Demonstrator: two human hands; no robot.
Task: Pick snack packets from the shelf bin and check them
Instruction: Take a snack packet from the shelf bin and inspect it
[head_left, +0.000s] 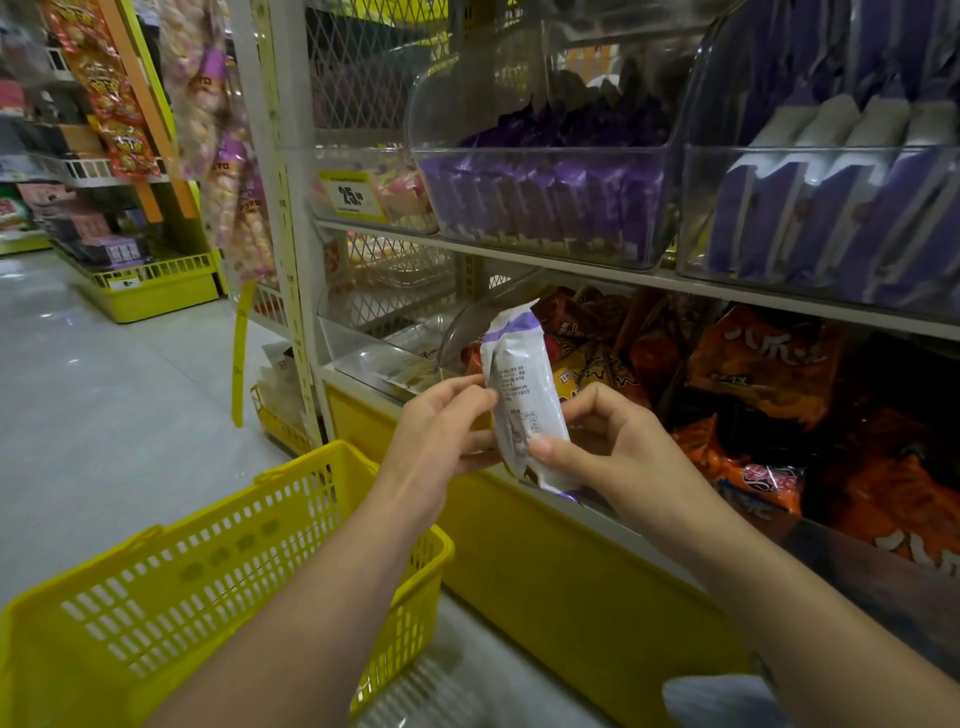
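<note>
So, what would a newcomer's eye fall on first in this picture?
First, the white and purple snack packet at the centre, pinched between the left hand and the right hand. Next, the yellow basket at lower left, and the clear bins of purple packets on the shelf above.

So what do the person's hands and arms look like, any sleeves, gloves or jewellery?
The left hand and right hand are bare: no gloves, rings or watch show. Both forearms are uncovered to the frame edge, with no sleeve in view. A small dark mark sits on the right forearm; what it is cannot be told.
</note>
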